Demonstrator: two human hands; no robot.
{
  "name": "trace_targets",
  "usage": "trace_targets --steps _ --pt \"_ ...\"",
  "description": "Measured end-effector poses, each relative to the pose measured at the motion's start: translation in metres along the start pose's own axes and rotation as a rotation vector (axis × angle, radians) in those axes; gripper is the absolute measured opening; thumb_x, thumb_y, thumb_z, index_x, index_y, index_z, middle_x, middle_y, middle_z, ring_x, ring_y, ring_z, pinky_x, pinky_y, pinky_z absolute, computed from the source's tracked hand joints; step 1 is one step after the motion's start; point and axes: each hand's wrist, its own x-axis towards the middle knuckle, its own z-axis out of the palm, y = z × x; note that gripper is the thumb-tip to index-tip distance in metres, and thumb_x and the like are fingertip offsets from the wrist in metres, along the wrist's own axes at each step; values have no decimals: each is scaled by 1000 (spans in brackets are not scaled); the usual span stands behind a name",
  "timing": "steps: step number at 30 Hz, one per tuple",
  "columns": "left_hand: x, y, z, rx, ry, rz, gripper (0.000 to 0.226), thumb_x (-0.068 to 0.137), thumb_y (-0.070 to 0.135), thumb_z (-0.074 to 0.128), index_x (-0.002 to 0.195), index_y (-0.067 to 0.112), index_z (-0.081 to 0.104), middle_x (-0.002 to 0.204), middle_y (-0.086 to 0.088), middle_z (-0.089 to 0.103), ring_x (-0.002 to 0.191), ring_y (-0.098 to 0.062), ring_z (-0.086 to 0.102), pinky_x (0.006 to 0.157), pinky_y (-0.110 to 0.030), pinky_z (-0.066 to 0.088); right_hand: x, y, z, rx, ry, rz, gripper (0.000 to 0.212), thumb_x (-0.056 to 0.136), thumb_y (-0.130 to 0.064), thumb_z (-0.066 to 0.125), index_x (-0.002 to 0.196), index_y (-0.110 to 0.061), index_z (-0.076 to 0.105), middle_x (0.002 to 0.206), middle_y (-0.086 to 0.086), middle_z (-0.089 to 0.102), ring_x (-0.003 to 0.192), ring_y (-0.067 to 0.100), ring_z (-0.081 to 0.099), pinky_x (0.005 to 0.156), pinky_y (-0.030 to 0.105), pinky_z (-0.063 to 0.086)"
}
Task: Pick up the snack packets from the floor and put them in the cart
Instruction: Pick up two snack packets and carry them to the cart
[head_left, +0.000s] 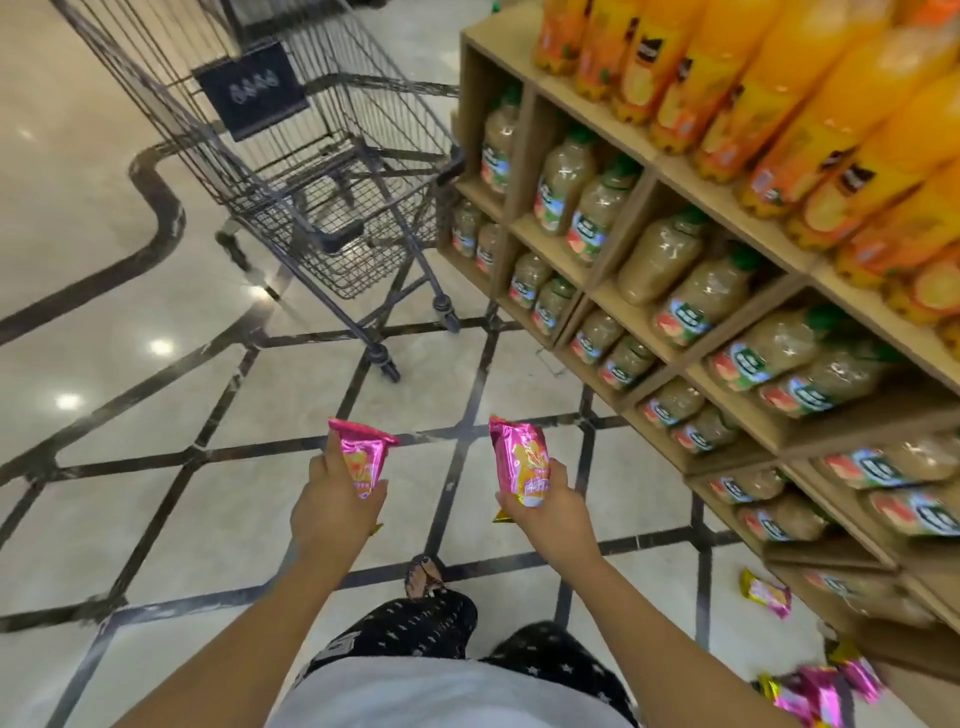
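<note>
One pink snack packet (361, 457) stands up out of the gripping fingers of the left hand (335, 512) and a second packet (519, 462) out of those of the right hand (553, 519), with bare tiled floor (156, 467) between the two fists and open floor beyond the fingertips up to the wire cart (332, 208) well ahead. Right of the right hand's fingers the shelf (519, 156) edge with juice bottles (691, 306) runs alongside, and more packets (766, 592) lie on the floor behind them at its foot. Print on packets, bottle labels and the cart's dark plate (249, 88) is too blurred to read.
</note>
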Motion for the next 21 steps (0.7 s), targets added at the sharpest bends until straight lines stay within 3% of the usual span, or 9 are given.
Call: trace_targets --steps 4,8,15,21 --pt "37 7 -24 -97 94 4 87 86 45 68 153 18 19 131 -12 50 107 -31 60 79 -42 53 33 -48 3 -3 -17 -72 69 81 -41 75 135 -17 39 95 -8 56 79 6 57 57 8 41" --pt "81 23 -43 -178 151 -2 88 85 48 68 153 21 19 126 -9 51 105 -29 59 77 -41 54 85 -99 -2 21 -25 -127 68 82 -38 75 136 -17 40 99 -2 61 84 14 61 60 17 44" --pt "184 74 -80 -285 284 -26 88 84 45 70 153 22 21 131 -9 50 113 -28 56 82 -40 51 209 -199 -9 41 -44 -229 77 76 -46 76 139 -21 40 111 3 64 94 19 64 80 37 55" --pt "284 136 -124 -320 373 -41 89 83 47 69 154 24 20 136 -6 49 118 -25 52 85 -38 49 302 -303 -33 24 -61 -342 66 83 -34 74 138 -17 41 104 -1 60 90 16 58 69 26 44"
